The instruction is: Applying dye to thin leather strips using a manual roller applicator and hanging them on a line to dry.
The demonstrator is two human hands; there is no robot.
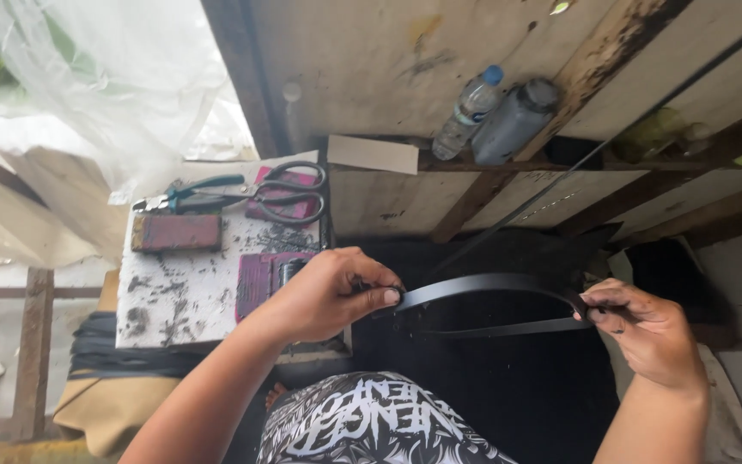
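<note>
Rough plank walls and a plastic sheet enclose this cramped work corner. Between the two hands a black rubber strap (491,288) is stretched, bowed upward, with a second thinner strand running straight beneath it. The left hand (328,296) pinches one end between thumb and fingers; the right hand (646,331) grips the other end, so the band is kept taut above the dark lap area. Just beside the left hand, a small white worktable (182,296), smudged black, carries scissors (289,193), pliers (186,196) and reddish blocks (175,232) within easy reach. Two bottles (495,120) rest on a ledge behind.
</note>
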